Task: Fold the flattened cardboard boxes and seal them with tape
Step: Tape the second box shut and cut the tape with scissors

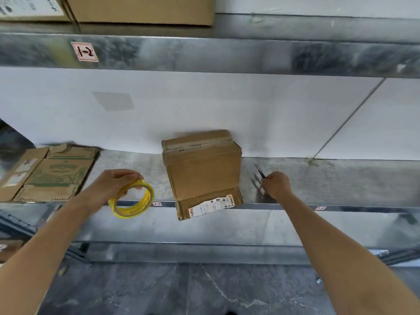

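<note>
A small brown cardboard box (202, 169) stands folded on the metal shelf (329, 178), its top seam taped and its back against the white wall. A flap with a white shipping label hangs over the shelf's front edge. To the left of the box, my left hand (113, 181) grips a yellow roll of tape (133, 200) above the shelf edge. On the box's right, my right hand (276, 184) holds a thin dark cutter (260, 170) that points up and away.
A stack of flattened cardboard boxes (52, 173) with green print lies at the shelf's left end. An upper shelf (204, 53) carries large cartons (141, 9). Below is a lower shelf level and a dark stone floor (181, 292).
</note>
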